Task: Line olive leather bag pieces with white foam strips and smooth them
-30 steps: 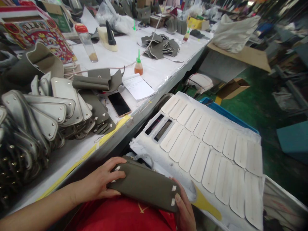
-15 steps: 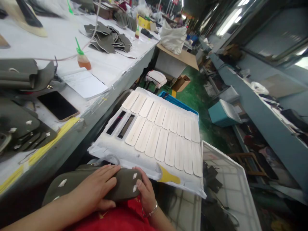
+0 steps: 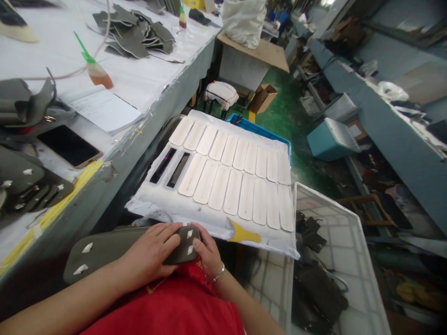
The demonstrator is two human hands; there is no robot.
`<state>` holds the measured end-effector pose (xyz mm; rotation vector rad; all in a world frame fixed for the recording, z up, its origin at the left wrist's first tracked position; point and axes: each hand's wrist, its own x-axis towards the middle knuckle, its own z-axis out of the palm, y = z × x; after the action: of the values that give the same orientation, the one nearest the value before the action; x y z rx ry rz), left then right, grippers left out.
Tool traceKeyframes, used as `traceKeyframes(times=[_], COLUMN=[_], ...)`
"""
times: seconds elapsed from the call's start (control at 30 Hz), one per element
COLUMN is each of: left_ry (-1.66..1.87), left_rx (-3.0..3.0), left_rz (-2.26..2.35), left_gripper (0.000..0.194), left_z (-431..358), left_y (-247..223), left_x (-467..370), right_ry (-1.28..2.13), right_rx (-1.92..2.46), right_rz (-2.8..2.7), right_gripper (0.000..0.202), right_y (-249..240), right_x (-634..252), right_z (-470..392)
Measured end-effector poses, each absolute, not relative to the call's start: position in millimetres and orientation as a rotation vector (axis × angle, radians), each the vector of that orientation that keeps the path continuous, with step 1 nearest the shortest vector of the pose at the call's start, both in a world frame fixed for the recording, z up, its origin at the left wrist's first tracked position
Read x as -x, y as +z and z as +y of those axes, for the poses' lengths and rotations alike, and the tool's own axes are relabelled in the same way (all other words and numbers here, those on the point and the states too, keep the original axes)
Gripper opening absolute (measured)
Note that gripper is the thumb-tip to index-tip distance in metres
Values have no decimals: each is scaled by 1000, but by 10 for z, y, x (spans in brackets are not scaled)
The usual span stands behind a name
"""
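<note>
A long grey-green bag (image 3: pixel 104 249) with rounded ends lies across my lap, above the red cloth (image 3: pixel 181 302). Small white tabs stick to its surface near both ends. My left hand (image 3: pixel 153 249) rests over the bag with its fingers across the upper edge and the thumb along the lower side. At the bag's right end, my right hand (image 3: pixel 206 251) grips it, thumb on the front face near two tabs and fingers behind. Just beyond the hands is a white-covered board (image 3: pixel 139 204) bearing two rows of pale oblong strips (image 3: pixel 218 186), with two dark slots at its left.
On the left table stand a phone (image 3: pixel 70 145), a notebook (image 3: pixel 104 109), a glue bottle (image 3: pixel 99 74) and grey pieces (image 3: pixel 136 35). A white crate (image 3: pixel 352 242) with dark bags is to the right. A yellow scrap (image 3: pixel 242 231) lies on the board's near edge.
The view has tilted down, so the table and board sit higher in the picture. Both hands keep their hold on the bag, which lies a little more level; the right fingers curl closer around its end.
</note>
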<state>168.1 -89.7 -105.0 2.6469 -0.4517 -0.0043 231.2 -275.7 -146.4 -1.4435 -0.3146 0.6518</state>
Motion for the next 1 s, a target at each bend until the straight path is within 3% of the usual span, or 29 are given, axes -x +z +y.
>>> traceKeyframes(times=[0.2,0.33,0.63,0.87,1.0], left_ry=[-39,-34,51,101,130], left_rx=[-2652,-2657,-2656,-2635,-2610], left_rz=[-410,-407,-396,-362,-340], left_gripper=[28,33,37,34,27], left_z=[-1027,-1017,-1013,-1021,-1020], left_y=[-998,-1011,-1090,-1109,-1152], left_x=[-1719,-1699,-1701,-1696,-1683], right_ry=[544,306,662,343,356], right_rx=[1540,2022,2366,2398,2409], right_rz=[-274,-239,-343,-706,-685], right_gripper=[41,18,26,27,26], right_y=[-1426,-1271,-856,-979,-1007], right_x=[-2213,-2185,-2283,-2203,-2223], right_z=[-2789,-2813,-2736,-2728,-2727])
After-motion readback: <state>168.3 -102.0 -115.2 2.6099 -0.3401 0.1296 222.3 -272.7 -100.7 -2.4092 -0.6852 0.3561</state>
